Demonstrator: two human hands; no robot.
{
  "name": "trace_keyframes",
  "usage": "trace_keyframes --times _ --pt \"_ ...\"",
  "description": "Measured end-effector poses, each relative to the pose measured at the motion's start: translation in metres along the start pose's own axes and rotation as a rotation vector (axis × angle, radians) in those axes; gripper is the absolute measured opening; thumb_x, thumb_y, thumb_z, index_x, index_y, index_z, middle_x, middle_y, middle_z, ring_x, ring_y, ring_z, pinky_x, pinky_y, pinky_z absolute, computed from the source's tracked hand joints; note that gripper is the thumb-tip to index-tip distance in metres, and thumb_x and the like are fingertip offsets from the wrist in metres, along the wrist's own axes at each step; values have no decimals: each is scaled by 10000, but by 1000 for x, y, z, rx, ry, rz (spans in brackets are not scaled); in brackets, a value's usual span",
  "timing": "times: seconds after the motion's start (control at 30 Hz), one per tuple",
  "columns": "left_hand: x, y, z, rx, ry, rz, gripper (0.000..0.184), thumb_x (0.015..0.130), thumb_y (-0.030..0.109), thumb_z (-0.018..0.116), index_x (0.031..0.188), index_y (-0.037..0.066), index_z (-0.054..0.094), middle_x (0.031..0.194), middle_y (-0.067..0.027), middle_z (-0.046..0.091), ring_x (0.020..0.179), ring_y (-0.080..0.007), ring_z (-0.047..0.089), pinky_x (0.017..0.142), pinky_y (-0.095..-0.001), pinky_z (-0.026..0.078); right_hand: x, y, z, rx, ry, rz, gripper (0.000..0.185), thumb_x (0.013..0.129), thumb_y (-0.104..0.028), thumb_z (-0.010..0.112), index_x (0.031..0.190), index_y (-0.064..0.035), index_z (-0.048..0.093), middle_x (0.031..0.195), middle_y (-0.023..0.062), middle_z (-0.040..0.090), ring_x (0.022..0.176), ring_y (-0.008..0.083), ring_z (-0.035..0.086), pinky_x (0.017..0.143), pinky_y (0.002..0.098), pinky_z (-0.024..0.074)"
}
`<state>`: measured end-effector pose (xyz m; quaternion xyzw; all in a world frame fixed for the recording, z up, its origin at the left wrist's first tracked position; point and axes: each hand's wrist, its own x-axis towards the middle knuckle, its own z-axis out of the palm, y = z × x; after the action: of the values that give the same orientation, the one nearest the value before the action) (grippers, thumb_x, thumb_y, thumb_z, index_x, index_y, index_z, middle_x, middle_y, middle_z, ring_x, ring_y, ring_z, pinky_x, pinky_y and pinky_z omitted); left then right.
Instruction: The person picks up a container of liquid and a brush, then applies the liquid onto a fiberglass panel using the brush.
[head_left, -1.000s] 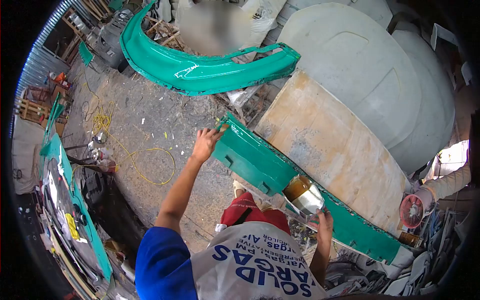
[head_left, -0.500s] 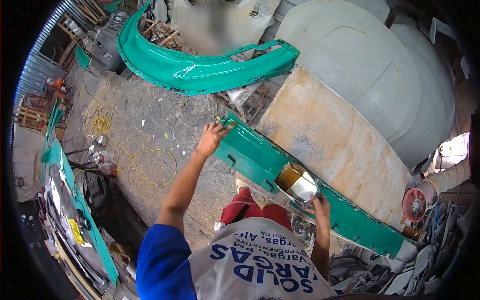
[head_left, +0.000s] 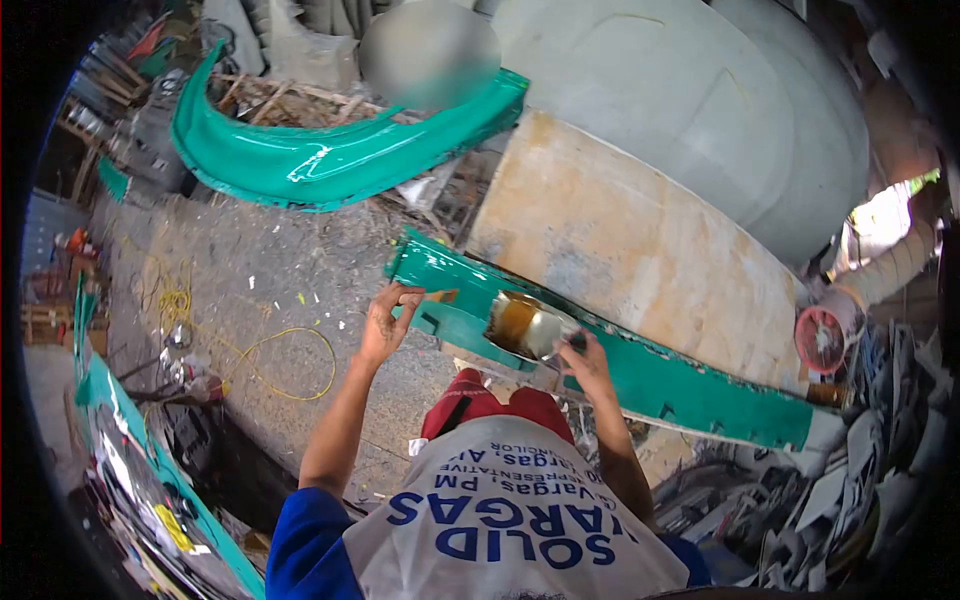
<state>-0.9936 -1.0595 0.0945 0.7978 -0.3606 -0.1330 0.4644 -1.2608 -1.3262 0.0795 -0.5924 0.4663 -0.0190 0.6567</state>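
Note:
My left hand (head_left: 385,318) is closed on a paintbrush (head_left: 441,296); its flat tan tip points right, and the handle is hidden by my fingers. Below the brush lies a long glossy green panel (head_left: 660,375) with dark, rough edges. In my right hand (head_left: 590,362) is a cut-open container (head_left: 545,333), silvery inside, with amber liquid pooled toward its left end. The container is tilted and held over the middle of the green panel. My right fingers grip its right rim.
A curved green molding (head_left: 330,175) lies beyond the panel. A tan board (head_left: 620,230) and large pale shells (head_left: 680,110) stand behind it. A red fan (head_left: 822,338) with a duct is at right. Yellow cord (head_left: 290,395) loops on the floor at left.
My left hand and the brush have moved down and left in view. The container in my right hand has shifted left and up, partly because the camera view has turned.

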Motion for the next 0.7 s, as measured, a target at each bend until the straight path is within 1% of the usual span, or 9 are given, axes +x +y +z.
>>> trace_keyframes --times 0.03,0.1,0.17,0.3,0.4,0.47,0.57,0.63,0.7 --pt "2 16 9 -207 23 -63 132 864 38 610 968 67 687 1017 -103 674 959 -331 595 926 -421 435 6 -1 6 -70 -12 -50 849 768 -319 787 1314 186 378 961 98 642 809 145 621 622 273 535" --pt "6 30 32 -268 -4 -74 133 847 3 611 946 59 679 1038 -127 676 998 -335 605 946 -413 444 8 -2 20 -137 -31 -102 868 764 -327 790 1308 205 371 949 96 646 797 137 617 633 265 525" --pt "12 47 47 41 -155 137 130 854 5 613 951 61 680 1039 -135 677 986 -310 614 882 -381 477 9 -3 30 -130 -3 -158 862 764 -329 789 1306 201 377 942 98 650 785 141 617 657 264 510" --pt "11 0 92 194 -243 219 104 864 39 623 948 59 681 1052 -126 676 979 -300 613 825 -371 493 13 -2 35 -113 -35 -119 863 757 -344 786 1300 196 390 951 109 653 797 159 621 679 285 517" --pt "10 -17 92 -166 -69 122 128 899 123 623 982 49 687 1007 -103 691 892 -237 621 765 -341 482 17 12 31 -136 17 -124 864 748 -370 784 1291 188 407 967 116 655 799 171 625 678 301 519" --pt "13 -24 78 -384 -9 -221 185 926 168 612 1031 35 686 924 -66 702 780 -152 600 695 -302 467 19 15 26 -121 71 -148 863 742 -391 781 1281 179 422 949 121 659 776 179 629 679 302 519" --pt "18 -60 65 -378 13 -382 183 950 170 606 1012 22 694 877 3 679 775 -84 572 722 -242 451 13 8 16 -116 101 -155 851 743 -387 782 1275 174 426 911 123 662 737 175 629 657 301 515" --pt "21 -92 66 -329 46 -393 201 951 181 602 1024 16 689 871 -38 687 788 -102 591 710 -264 466 8 4 11 -95 102 -137 829 748 -369 785 1265 173 431 886 124 664 693 152 619 585 292 503" --pt "21 -128 62 -111 252 -155 195 958 172 571 927 17 686 870 -82 705 724 -133 612 653 -283 478 4 3 3 -47 169 -150 781 770 -337 777 1266 162 438 854 99 656 660 123 601 505 263 473"
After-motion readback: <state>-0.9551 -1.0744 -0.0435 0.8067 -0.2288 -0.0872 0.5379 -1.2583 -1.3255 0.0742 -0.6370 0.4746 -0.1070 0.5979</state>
